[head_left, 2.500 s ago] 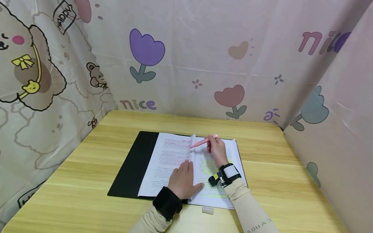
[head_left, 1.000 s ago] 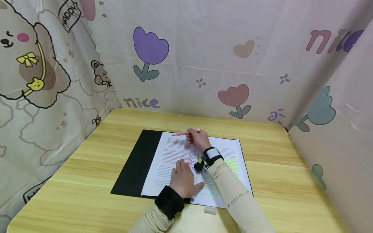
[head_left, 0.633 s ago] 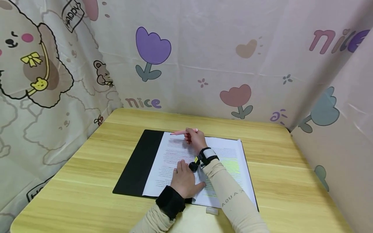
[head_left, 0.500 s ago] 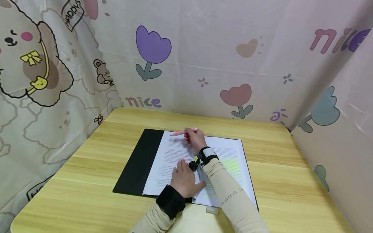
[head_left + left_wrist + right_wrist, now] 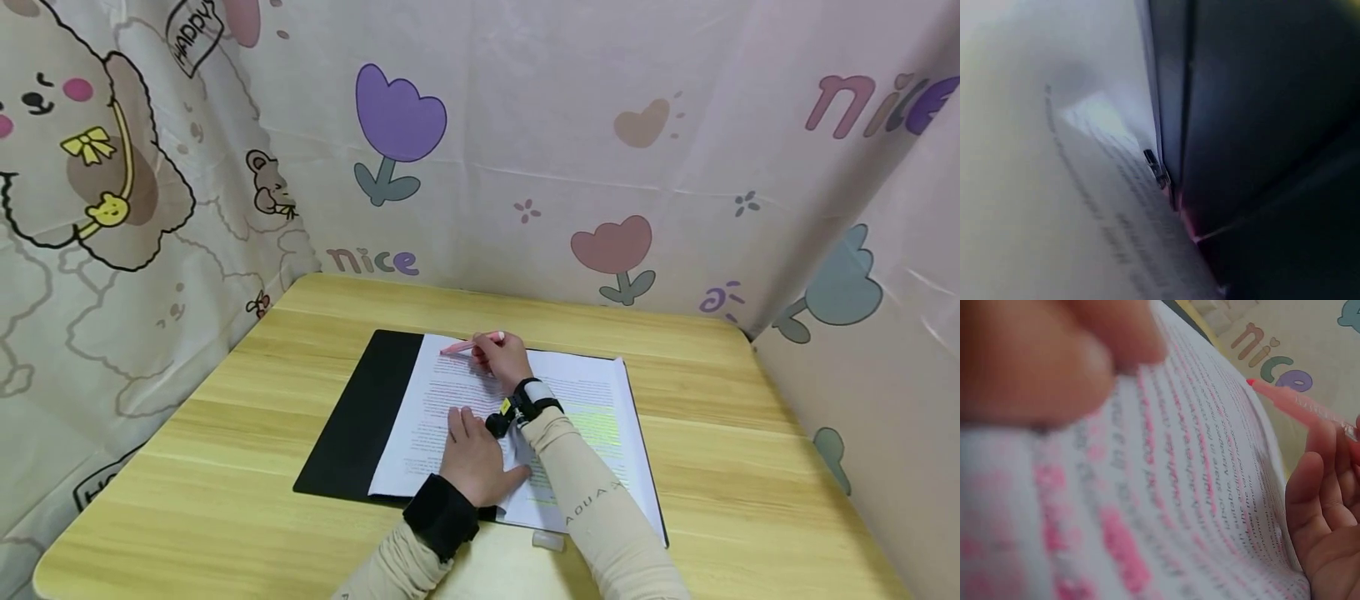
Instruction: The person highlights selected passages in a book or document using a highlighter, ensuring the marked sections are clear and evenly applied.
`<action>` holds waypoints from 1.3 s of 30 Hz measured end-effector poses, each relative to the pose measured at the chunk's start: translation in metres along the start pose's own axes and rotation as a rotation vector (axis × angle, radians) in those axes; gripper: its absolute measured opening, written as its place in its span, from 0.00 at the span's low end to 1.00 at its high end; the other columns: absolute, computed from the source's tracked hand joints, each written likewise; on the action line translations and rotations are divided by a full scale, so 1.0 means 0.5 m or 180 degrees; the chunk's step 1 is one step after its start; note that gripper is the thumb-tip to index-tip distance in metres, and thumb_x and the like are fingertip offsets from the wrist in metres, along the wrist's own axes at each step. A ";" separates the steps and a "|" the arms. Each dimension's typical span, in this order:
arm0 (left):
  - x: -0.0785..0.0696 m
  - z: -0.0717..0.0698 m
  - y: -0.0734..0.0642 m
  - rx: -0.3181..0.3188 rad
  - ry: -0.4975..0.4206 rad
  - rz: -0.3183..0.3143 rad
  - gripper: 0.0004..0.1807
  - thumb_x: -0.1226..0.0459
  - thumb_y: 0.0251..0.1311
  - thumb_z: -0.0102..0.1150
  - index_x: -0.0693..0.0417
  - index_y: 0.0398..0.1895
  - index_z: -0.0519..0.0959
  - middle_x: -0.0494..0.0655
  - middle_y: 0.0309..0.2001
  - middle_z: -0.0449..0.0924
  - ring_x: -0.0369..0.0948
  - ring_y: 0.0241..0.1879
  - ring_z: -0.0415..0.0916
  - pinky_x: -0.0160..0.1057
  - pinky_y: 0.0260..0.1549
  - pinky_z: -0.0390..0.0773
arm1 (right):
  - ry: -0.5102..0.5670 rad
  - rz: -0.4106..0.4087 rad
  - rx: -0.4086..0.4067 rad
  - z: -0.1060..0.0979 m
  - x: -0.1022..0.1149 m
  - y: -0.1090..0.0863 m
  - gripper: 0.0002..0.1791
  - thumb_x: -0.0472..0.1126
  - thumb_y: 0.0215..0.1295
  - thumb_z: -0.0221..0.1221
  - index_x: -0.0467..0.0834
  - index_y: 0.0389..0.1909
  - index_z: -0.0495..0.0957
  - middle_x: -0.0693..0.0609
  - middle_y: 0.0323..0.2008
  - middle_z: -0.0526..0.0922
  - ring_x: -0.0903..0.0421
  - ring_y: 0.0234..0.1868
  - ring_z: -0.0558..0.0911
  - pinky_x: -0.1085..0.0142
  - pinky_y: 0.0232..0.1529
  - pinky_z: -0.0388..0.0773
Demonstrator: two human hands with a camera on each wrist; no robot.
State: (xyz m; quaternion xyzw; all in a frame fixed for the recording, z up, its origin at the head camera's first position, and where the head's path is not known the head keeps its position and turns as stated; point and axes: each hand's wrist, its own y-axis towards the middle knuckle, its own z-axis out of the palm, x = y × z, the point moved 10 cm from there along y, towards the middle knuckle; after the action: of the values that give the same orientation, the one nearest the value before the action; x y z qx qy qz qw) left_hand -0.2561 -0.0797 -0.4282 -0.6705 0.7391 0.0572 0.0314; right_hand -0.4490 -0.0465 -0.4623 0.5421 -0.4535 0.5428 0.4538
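My right hand (image 5: 506, 360) pinches a pink highlighter (image 5: 463, 344) over the top of the left page, its tip pointing left near the first lines. In the right wrist view the highlighter (image 5: 1300, 409) shows a bright pink tip, with curled fingers (image 5: 1307, 478) below it. My left hand (image 5: 475, 462) rests palm down on the sheets, fingers extended up the left page and thumb towards the right one. Its blurred fingertips (image 5: 1041, 369) fill the upper left there. The printed left page (image 5: 401, 454) has pink-marked lines; the right page (image 5: 573, 371) has yellow-green ones.
The pages lie in an open black folder (image 5: 360, 417) on a wooden table (image 5: 210, 467). A small whitish block (image 5: 548, 541) sits by the folder's front edge. Patterned curtains (image 5: 510, 150) close in the back and sides. A small metal fitting (image 5: 1157, 170) shows beside the paper.
My right hand has carried the highlighter left from the middle fold to the upper left page; lately its tip has shifted slightly down. My left hand stays on the pages. The head view has swung slightly.
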 end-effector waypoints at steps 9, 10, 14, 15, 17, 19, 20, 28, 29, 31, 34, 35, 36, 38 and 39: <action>0.006 -0.006 0.000 0.0007 0.0101 -0.0164 0.57 0.29 0.55 0.61 0.76 0.64 0.74 0.71 0.64 0.70 0.63 0.64 0.66 0.56 0.58 0.72 | -0.0099 -0.0070 0.0052 0.010 0.022 -0.021 0.13 0.42 0.76 0.60 0.37 0.34 0.82 0.43 0.28 0.85 0.54 0.27 0.81 0.67 0.28 0.74; 0.006 -0.005 0.001 0.0017 0.0107 -0.0186 0.57 0.29 0.55 0.61 0.75 0.64 0.74 0.70 0.63 0.70 0.63 0.63 0.66 0.57 0.57 0.72 | -0.0134 -0.0081 0.0073 0.011 0.023 -0.022 0.13 0.42 0.76 0.59 0.36 0.34 0.82 0.43 0.27 0.85 0.54 0.27 0.81 0.67 0.29 0.74; 0.008 -0.003 0.003 0.0016 0.0119 -0.0221 0.57 0.28 0.54 0.61 0.75 0.64 0.74 0.70 0.64 0.70 0.63 0.63 0.67 0.57 0.55 0.72 | -0.0304 -0.0095 0.0173 0.018 0.015 -0.017 0.19 0.45 0.76 0.58 0.32 0.33 0.82 0.48 0.24 0.79 0.55 0.27 0.77 0.66 0.32 0.71; 0.008 -0.003 0.003 0.0020 0.0119 -0.0223 0.58 0.28 0.54 0.61 0.75 0.64 0.74 0.70 0.64 0.70 0.63 0.63 0.67 0.58 0.55 0.72 | -0.0342 -0.0099 0.0195 0.020 0.016 -0.019 0.20 0.45 0.76 0.58 0.30 0.33 0.82 0.47 0.23 0.78 0.54 0.27 0.76 0.66 0.33 0.70; 0.009 -0.002 0.003 0.0022 0.0111 -0.0222 0.57 0.28 0.54 0.61 0.75 0.64 0.74 0.70 0.64 0.70 0.63 0.63 0.67 0.58 0.55 0.72 | -0.0394 -0.0088 0.0231 0.024 0.018 -0.022 0.22 0.46 0.77 0.56 0.28 0.34 0.81 0.46 0.23 0.77 0.52 0.28 0.75 0.64 0.34 0.68; 0.010 -0.002 0.003 0.0033 0.0110 -0.0220 0.57 0.28 0.54 0.61 0.75 0.64 0.74 0.70 0.64 0.70 0.63 0.63 0.67 0.58 0.55 0.72 | -0.0410 -0.0066 0.0212 0.024 0.018 -0.024 0.22 0.45 0.77 0.56 0.27 0.34 0.81 0.45 0.23 0.77 0.51 0.28 0.75 0.64 0.33 0.68; 0.010 -0.002 0.002 0.0041 0.0105 -0.0221 0.57 0.28 0.54 0.61 0.75 0.64 0.74 0.70 0.64 0.70 0.63 0.64 0.67 0.58 0.55 0.72 | -0.0422 -0.0048 0.0192 0.024 0.018 -0.024 0.22 0.45 0.77 0.56 0.27 0.34 0.81 0.45 0.23 0.77 0.51 0.28 0.75 0.64 0.33 0.68; 0.012 -0.003 0.000 0.0020 0.0130 -0.0218 0.56 0.29 0.54 0.61 0.74 0.62 0.75 0.70 0.62 0.70 0.63 0.62 0.67 0.57 0.55 0.72 | -0.0511 0.0031 0.0109 0.024 0.018 -0.025 0.21 0.44 0.76 0.57 0.28 0.31 0.81 0.45 0.22 0.77 0.52 0.25 0.74 0.65 0.29 0.68; 0.012 -0.003 0.000 0.0015 0.0135 -0.0217 0.56 0.29 0.54 0.61 0.74 0.62 0.75 0.69 0.61 0.70 0.62 0.62 0.67 0.57 0.55 0.73 | -0.0508 0.0037 0.0109 0.024 0.018 -0.025 0.21 0.44 0.76 0.57 0.28 0.31 0.81 0.44 0.22 0.77 0.52 0.25 0.74 0.65 0.29 0.68; 0.012 -0.002 0.000 0.0015 0.0138 -0.0218 0.56 0.29 0.54 0.61 0.74 0.62 0.76 0.69 0.61 0.70 0.62 0.62 0.67 0.57 0.55 0.72 | -0.0499 0.0042 0.0111 0.025 0.019 -0.027 0.22 0.43 0.76 0.56 0.27 0.32 0.81 0.43 0.22 0.77 0.52 0.25 0.74 0.65 0.28 0.68; 0.013 -0.001 0.000 0.0018 0.0127 -0.0225 0.56 0.29 0.54 0.61 0.74 0.63 0.75 0.69 0.62 0.70 0.62 0.62 0.67 0.57 0.55 0.73 | -0.0513 0.0037 0.0097 0.024 0.020 -0.026 0.22 0.43 0.76 0.56 0.27 0.30 0.81 0.43 0.21 0.77 0.53 0.24 0.74 0.65 0.28 0.68; 0.013 0.000 0.000 0.0024 0.0122 -0.0231 0.57 0.29 0.54 0.61 0.74 0.63 0.75 0.69 0.62 0.70 0.62 0.63 0.67 0.57 0.55 0.72 | -0.0522 0.0048 0.0079 0.023 0.019 -0.025 0.22 0.43 0.76 0.57 0.28 0.29 0.81 0.44 0.21 0.77 0.53 0.24 0.74 0.65 0.27 0.67; 0.013 0.000 0.000 0.0030 0.0116 -0.0236 0.57 0.29 0.54 0.61 0.75 0.63 0.75 0.69 0.62 0.70 0.62 0.63 0.67 0.57 0.55 0.72 | -0.0535 0.0060 0.0062 0.021 0.017 -0.024 0.22 0.43 0.75 0.57 0.30 0.27 0.81 0.45 0.20 0.77 0.54 0.23 0.74 0.66 0.27 0.67; 0.013 0.001 0.001 0.0043 0.0108 -0.0249 0.57 0.29 0.54 0.61 0.75 0.64 0.74 0.69 0.63 0.70 0.63 0.64 0.66 0.57 0.56 0.72 | -0.0539 0.0071 0.0049 0.020 0.015 -0.022 0.21 0.44 0.75 0.57 0.31 0.25 0.81 0.46 0.20 0.77 0.54 0.22 0.73 0.66 0.26 0.67; 0.014 0.001 0.001 0.0055 0.0107 -0.0256 0.57 0.29 0.54 0.61 0.75 0.64 0.74 0.69 0.64 0.69 0.63 0.64 0.66 0.57 0.56 0.72 | -0.0540 0.0074 0.0051 0.020 0.013 -0.020 0.21 0.43 0.75 0.57 0.32 0.25 0.81 0.46 0.20 0.78 0.54 0.22 0.73 0.66 0.26 0.67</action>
State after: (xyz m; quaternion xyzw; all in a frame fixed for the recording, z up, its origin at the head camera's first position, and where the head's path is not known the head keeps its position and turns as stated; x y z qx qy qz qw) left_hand -0.2573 -0.0863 -0.4295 -0.7002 0.7124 0.0381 0.0270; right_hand -0.4372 -0.0544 -0.4556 0.5843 -0.4922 0.5038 0.4031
